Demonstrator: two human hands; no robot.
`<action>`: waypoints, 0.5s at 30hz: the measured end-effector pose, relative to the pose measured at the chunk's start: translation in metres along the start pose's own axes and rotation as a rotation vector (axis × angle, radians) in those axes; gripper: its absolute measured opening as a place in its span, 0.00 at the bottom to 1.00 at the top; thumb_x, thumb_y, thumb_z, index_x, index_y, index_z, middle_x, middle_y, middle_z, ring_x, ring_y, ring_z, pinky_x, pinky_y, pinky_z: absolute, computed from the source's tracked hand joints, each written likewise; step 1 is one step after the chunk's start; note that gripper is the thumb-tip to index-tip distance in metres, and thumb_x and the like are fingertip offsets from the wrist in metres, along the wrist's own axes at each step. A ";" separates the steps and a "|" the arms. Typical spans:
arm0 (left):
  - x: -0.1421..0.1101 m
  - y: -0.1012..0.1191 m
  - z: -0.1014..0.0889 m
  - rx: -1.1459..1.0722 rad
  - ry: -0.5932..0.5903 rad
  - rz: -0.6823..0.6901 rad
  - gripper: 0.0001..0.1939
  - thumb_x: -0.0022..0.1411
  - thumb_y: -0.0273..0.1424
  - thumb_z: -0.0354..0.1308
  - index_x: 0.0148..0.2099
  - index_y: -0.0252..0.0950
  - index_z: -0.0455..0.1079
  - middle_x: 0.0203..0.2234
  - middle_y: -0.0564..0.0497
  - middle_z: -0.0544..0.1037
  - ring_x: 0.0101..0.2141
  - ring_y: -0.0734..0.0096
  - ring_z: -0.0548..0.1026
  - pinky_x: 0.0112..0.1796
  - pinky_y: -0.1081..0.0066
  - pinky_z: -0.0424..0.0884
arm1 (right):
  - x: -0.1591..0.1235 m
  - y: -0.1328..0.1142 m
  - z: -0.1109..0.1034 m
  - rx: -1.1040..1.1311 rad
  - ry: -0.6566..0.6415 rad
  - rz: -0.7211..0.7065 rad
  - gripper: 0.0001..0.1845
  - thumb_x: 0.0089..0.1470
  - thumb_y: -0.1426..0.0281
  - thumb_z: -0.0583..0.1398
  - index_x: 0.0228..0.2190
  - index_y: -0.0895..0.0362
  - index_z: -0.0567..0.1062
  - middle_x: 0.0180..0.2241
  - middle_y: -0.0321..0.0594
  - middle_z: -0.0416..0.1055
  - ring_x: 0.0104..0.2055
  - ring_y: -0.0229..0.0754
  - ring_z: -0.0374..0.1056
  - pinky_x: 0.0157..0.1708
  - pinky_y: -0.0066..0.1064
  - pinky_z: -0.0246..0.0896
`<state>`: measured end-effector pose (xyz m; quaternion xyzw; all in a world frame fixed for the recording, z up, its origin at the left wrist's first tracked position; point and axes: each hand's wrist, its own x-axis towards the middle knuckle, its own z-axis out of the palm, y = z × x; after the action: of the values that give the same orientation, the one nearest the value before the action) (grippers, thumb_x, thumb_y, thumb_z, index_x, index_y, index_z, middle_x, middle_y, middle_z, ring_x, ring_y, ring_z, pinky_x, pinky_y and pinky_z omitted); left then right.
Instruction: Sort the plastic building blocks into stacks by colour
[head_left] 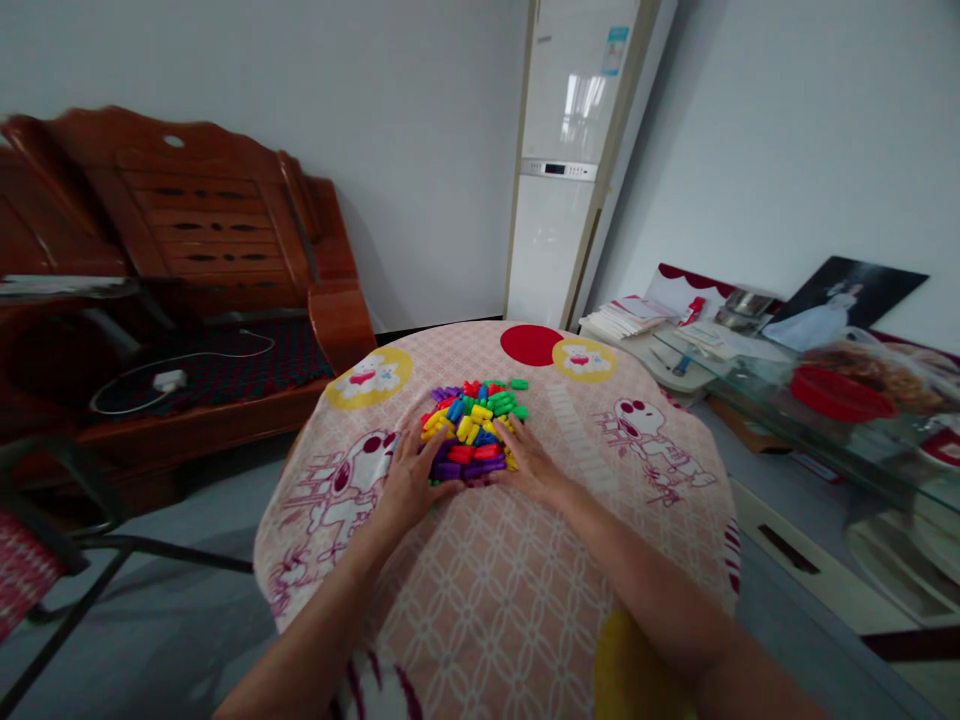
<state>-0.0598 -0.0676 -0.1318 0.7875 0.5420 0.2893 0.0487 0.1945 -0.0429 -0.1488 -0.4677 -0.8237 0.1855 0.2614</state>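
Observation:
A heap of small plastic pieces (474, 422) in red, yellow, green, blue and purple lies on a round table with a patterned pink cloth (480, 580). The pieces look like short blocks with narrowed ends; their exact kind is too small to tell. My left hand (414, 472) rests against the heap's near left side, fingers spread. On the near right side, my right hand (528, 464) touches the pieces with its fingers stretched out. Between the two thumbs lie purple and red pieces. Neither hand grips a piece that I can see, and the fingers cover some of the heap's edges.
A wooden bench (202, 230) holds a white charger (169, 380) with its cable. Beyond the table stands a tall white air conditioner (555, 230). At right, a glass-topped cabinet carries papers (630, 315), a red bowl (840, 392) and a photo (847, 290). A chair frame (127, 543) is at left.

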 end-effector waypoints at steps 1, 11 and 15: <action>0.010 -0.002 0.001 -0.015 0.007 0.008 0.41 0.54 0.46 0.65 0.66 0.38 0.60 0.68 0.37 0.51 0.67 0.39 0.50 0.62 0.45 0.54 | 0.008 -0.004 0.004 0.002 0.014 0.005 0.51 0.52 0.57 0.66 0.68 0.53 0.49 0.71 0.54 0.36 0.72 0.59 0.35 0.66 0.55 0.40; 0.061 0.029 -0.043 -0.070 0.034 -0.006 0.28 0.55 0.46 0.63 0.56 0.39 0.72 0.59 0.40 0.68 0.60 0.44 0.63 0.57 0.47 0.61 | 0.004 -0.001 -0.018 0.128 0.275 0.024 0.43 0.52 0.51 0.62 0.63 0.56 0.61 0.66 0.53 0.55 0.67 0.57 0.52 0.64 0.52 0.48; 0.067 0.088 -0.016 -0.321 0.035 0.077 0.11 0.63 0.34 0.53 0.40 0.34 0.74 0.34 0.46 0.79 0.35 0.66 0.76 0.39 0.68 0.71 | 0.008 0.020 -0.036 0.186 0.438 0.125 0.32 0.57 0.52 0.56 0.57 0.58 0.70 0.58 0.52 0.68 0.61 0.52 0.62 0.61 0.47 0.56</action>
<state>0.0213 -0.0483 -0.0575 0.7845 0.4591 0.3876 0.1535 0.2267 -0.0233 -0.1290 -0.5208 -0.6961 0.1706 0.4637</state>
